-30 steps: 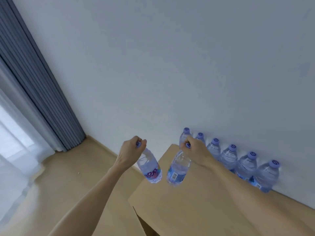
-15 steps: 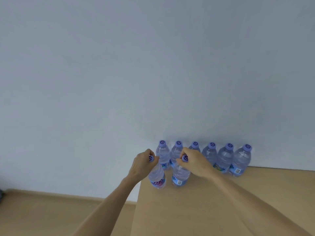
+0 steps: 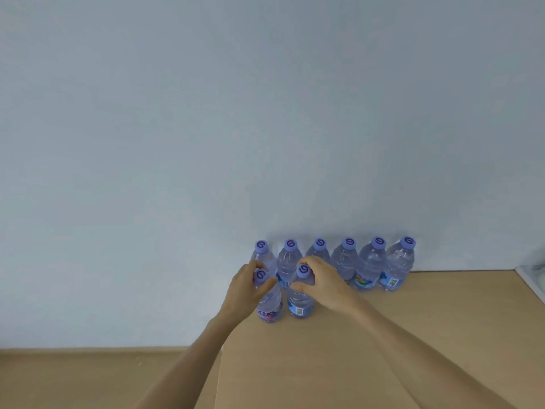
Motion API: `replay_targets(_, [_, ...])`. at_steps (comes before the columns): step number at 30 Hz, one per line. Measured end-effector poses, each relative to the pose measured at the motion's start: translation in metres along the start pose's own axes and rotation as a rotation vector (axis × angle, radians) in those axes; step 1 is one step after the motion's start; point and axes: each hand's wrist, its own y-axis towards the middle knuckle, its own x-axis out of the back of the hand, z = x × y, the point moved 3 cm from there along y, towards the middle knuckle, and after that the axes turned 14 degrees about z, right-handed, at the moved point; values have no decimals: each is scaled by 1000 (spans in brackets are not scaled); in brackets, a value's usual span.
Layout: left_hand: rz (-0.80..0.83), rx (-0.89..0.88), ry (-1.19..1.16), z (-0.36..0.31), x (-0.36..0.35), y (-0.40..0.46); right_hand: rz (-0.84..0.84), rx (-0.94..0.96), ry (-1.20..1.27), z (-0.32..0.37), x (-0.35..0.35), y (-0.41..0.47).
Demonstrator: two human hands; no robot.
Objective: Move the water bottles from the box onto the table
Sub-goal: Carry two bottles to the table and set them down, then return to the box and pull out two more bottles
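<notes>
Two clear water bottles with purple caps stand upright on the light wooden table (image 3: pixel 383 343), near its left edge. My left hand (image 3: pixel 246 290) grips the neck of the left bottle (image 3: pixel 269 308). My right hand (image 3: pixel 323 286) grips the neck of the right bottle (image 3: pixel 300 304), just below its cap. Behind them a row of several more bottles (image 3: pixel 368 267) stands against the wall. The box is out of view.
The white wall (image 3: pixel 265 113) rises directly behind the bottle row. The table's left edge drops to a wooden floor (image 3: pixel 88 379). A pale object (image 3: pixel 533 276) shows at the table's far right edge.
Both bottles have come down from the air onto the table in front of the row. The view has swung right, away from the curtain, and both hands still hold the necks.
</notes>
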Motion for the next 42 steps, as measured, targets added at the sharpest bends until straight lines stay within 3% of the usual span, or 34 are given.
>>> replay_targets(5, [66,10,-78,19,-12,-9,-40,-54,135,-20,-12,-11])
replay_targets(11, [145,119,-120,50,-35,-22,109,-220,159,-56,-46,-21])
replay_targets(29, [213,118,-209,65,-35,-13,137,-217,72,-43,-57,0])
replay_targets(33, [233,97,-133,60,-28,-15,149,-212,50,-39,-54,-2])
replay_targets(42, [29,-24,-72,32,12,-28,22,-313,-97,-20,-34,-31])
